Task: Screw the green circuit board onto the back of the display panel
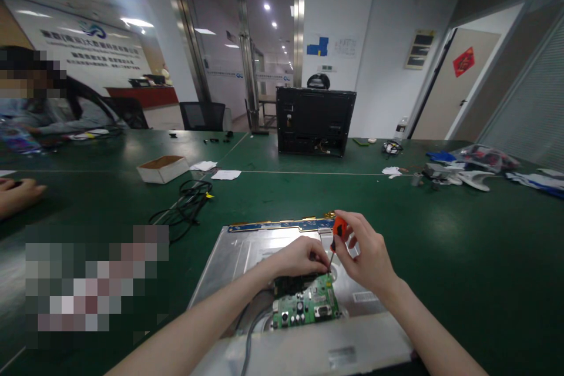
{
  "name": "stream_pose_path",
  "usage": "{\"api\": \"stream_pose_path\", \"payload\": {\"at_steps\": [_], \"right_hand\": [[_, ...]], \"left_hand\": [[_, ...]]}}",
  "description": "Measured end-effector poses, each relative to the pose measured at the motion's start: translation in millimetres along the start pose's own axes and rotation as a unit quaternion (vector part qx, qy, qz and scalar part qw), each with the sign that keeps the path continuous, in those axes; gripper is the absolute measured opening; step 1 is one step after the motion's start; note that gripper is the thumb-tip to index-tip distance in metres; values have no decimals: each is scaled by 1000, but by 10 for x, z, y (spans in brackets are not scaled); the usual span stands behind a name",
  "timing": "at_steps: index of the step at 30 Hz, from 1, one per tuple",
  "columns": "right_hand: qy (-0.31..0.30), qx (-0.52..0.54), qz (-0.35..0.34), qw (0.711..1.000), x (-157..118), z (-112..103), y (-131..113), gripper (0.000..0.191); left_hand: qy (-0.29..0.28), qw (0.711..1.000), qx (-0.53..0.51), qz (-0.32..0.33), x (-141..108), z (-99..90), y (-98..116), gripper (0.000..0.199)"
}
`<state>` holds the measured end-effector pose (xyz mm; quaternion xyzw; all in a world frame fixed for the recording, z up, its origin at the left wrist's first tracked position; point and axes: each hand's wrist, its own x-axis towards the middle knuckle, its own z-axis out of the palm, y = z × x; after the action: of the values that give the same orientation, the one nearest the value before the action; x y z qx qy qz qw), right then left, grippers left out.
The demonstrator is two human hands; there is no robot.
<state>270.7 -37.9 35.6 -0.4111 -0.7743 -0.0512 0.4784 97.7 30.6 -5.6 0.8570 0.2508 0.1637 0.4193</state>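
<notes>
My right hand [368, 255] grips a screwdriver [339, 229] by its orange and black handle. Its thin shaft slants down to the upper corner of a green circuit board [304, 305]. Close to the screwdriver's tip, my left hand [304, 255] is closed in a pinch; whatever lies between its fingertips is hidden. The green board sits on the silver metal back of a flat display panel [365, 311], beside a darker part half covered by my left hand. Along the panel's far edge runs a narrow blue board [273, 225]. A grey cable [249, 341] trails over the near side.
Black cables [187, 205] and an open white box [163, 169] lie to the left. A black monitor housing [316, 120] stands at the back. Plastic bags [484, 157] and loose parts are far right. Another person's hand [20, 197] rests at the left edge.
</notes>
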Motion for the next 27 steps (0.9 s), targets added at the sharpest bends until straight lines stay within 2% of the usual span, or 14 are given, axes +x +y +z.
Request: {"api": "stream_pose_path", "payload": {"at_steps": [8,22,27], "right_hand": [[11,-20,-8,1000,-14,10,44,33],[4,-12,-11,1000,1,-1,-4,39],[10,10,1,1000,-16,13,30,30]], "left_hand": [[-1,1000,1,1,-1,-6,24,9],[-2,1000,-6,9,8,1,-11,9],[-3,1000,-8,9,9,0,-22,8]]}}
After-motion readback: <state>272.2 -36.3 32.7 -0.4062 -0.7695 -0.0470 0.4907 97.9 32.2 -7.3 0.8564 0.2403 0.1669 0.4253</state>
